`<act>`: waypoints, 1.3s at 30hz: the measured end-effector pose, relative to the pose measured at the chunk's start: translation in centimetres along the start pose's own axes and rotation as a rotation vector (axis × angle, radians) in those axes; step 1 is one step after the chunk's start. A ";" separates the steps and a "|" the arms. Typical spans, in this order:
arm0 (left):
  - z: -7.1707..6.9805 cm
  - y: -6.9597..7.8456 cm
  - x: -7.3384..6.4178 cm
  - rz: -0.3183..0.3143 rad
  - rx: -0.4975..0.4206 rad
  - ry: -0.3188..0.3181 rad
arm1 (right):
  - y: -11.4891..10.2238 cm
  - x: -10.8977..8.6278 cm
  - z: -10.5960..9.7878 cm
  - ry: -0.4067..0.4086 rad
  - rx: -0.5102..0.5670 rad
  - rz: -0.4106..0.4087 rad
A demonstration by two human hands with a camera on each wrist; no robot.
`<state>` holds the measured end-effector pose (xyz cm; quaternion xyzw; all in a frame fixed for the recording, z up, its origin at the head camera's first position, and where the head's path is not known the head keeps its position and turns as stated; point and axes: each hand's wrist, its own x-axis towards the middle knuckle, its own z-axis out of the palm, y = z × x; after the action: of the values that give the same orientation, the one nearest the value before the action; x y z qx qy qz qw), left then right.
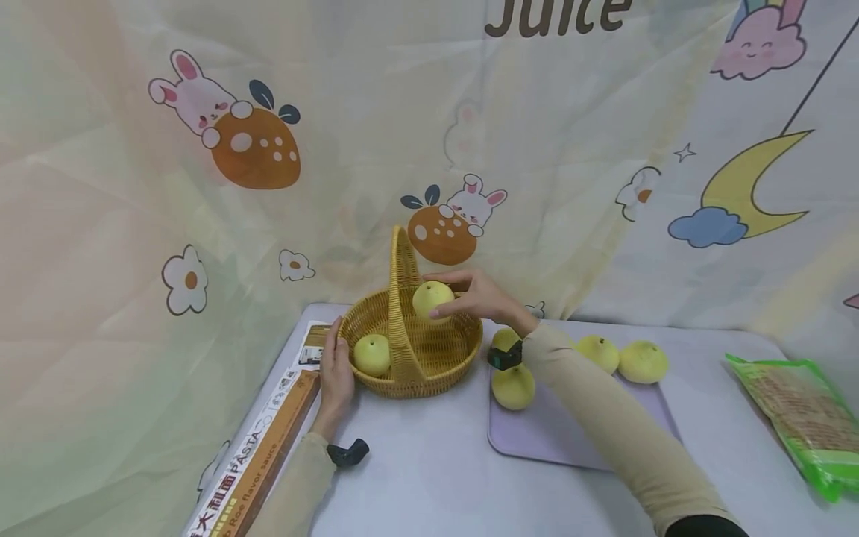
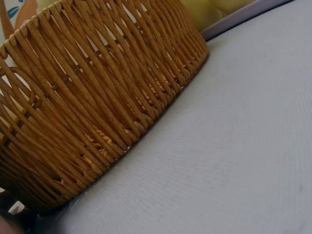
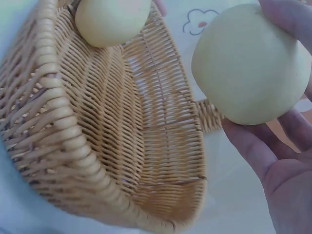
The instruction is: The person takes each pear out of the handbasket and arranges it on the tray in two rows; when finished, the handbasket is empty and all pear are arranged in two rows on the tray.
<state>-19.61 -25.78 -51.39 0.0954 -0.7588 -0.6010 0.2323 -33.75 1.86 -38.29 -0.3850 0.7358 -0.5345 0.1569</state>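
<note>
A wicker basket (image 1: 417, 386) with a tall handle stands at the middle back of the table. One pale yellow pear (image 1: 372, 354) lies inside at its left. My right hand (image 1: 479, 298) grips another pear (image 1: 432, 300) between thumb and fingers, above the right half of the basket; the right wrist view shows this held pear (image 3: 251, 66) apart from the rim. Against the basket's left outer side rests my left hand (image 1: 338, 377), its fingers pointing up along the wall. In the left wrist view the basket wall (image 2: 97, 87) hides most of that hand.
To the right, a lilac tray (image 1: 557, 440) holds several pears (image 1: 643, 362), partly covered by my right forearm. A long pasta box (image 1: 268, 447) lies along the left edge. A green-edged packet (image 1: 798, 418) lies at the far right. A printed cloth hangs behind the table.
</note>
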 end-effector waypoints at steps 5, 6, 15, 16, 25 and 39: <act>0.1 0.1 0.0 -0.012 -0.011 -0.004 | -1.0 -1.8 -0.7 0.001 0.020 0.044; 0.1 0.2 0.0 -0.013 -0.012 -0.002 | -1.3 -2.1 -0.8 -0.002 0.022 0.049; -0.1 0.3 0.0 -0.026 -0.004 -0.013 | -3.6 -4.3 -2.1 0.006 0.011 0.023; -0.1 0.2 0.0 -0.025 -0.003 -0.011 | -3.9 -4.7 -2.4 0.005 0.010 0.026; -0.2 0.2 0.0 -0.031 0.011 -0.005 | -3.9 -8.6 -4.4 0.026 0.040 0.068; -0.1 1.9 -0.5 -0.078 -0.001 -0.025 | -0.7 -15.0 -6.8 0.095 -0.020 0.132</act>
<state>-18.87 -25.14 -49.63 0.1172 -0.7569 -0.6113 0.1992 -28.07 17.35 -37.80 -0.3115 0.7716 -0.5331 0.1531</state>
